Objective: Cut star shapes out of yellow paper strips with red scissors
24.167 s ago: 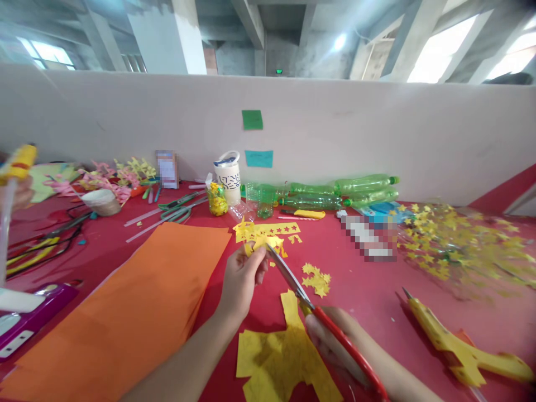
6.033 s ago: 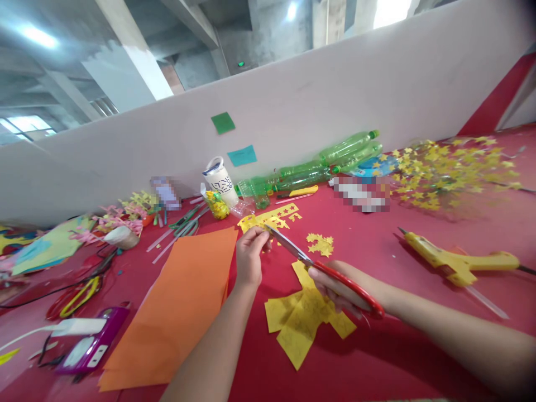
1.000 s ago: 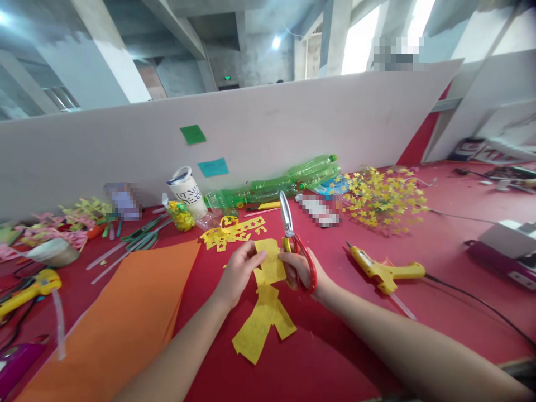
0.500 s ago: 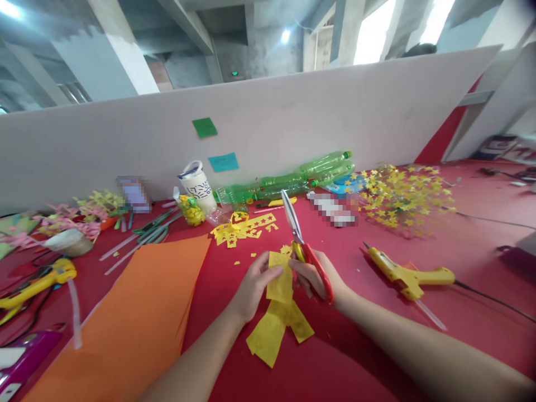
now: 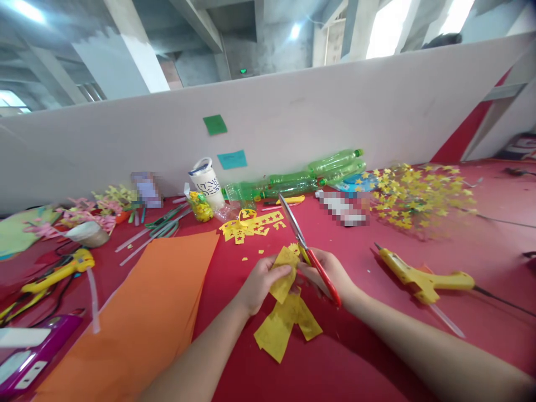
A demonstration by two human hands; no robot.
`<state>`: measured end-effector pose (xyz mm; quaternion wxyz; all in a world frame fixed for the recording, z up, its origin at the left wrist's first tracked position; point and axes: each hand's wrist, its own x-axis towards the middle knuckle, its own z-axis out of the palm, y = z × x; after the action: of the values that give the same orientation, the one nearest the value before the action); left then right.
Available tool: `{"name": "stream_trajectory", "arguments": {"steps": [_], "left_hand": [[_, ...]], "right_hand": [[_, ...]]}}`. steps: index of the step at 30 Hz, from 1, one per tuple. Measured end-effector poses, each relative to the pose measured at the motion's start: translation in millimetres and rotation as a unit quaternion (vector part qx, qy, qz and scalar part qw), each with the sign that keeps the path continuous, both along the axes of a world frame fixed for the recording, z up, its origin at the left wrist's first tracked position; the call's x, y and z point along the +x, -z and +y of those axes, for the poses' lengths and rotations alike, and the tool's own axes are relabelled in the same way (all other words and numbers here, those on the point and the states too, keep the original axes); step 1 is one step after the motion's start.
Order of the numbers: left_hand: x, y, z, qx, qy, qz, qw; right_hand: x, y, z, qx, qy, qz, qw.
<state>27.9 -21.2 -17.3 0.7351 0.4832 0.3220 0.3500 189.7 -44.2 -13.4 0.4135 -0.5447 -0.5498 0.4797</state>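
Note:
My left hand [image 5: 262,282] pinches a small yellow sheet [image 5: 283,279] between thumb and fingers, held above the table. In my right hand [image 5: 330,273] is a pair of scissors [image 5: 318,271] with red and yellow handles, its blades pointing up and away from me. The right fingertips are close to the sheet's right edge; whether they touch it I cannot tell. Below the hands lie more yellow pieces [image 5: 275,335] on the red table. Beyond them is a small pile of yellow scraps [image 5: 240,229] with star-shaped holes.
Orange sheets [image 5: 138,312] cover the left front. A yellow glue gun [image 5: 427,276] lies at right, another [image 5: 62,273] at left. Green plastic bottles [image 5: 293,187], a white cup [image 5: 208,187] and a yellow-star decoration [image 5: 419,195] stand along the white partition [image 5: 293,111].
The yellow sheet has tilted clockwise in my left hand. My right hand has turned the scissors slightly. The whole view has shifted a little, so things sit farther right.

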Motion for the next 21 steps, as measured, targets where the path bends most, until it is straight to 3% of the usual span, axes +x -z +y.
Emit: {"name": "stream_trajectory", "arguments": {"steps": [8, 10, 15, 21], "left_hand": [[1, 1.8, 1, 0.045, -0.017, 0.052, 0.997], [-1, 2.5, 4, 0.059, -0.066, 0.055, 0.995], [-8, -0.5, 15, 0.072, -0.257, -0.002, 0.964], [-13, -2.3, 22, 0.080, -0.324, -0.032, 0.942]], "right_hand": [[3, 0.2, 1, -0.003, -0.014, -0.010, 1.000], [5, 0.1, 2, -0.002, -0.016, 0.002, 1.000], [10, -6.8, 3, 0.002, -0.067, -0.009, 0.998], [14, -12.7, 1, -0.022, -0.113, -0.140, 0.984]]}}
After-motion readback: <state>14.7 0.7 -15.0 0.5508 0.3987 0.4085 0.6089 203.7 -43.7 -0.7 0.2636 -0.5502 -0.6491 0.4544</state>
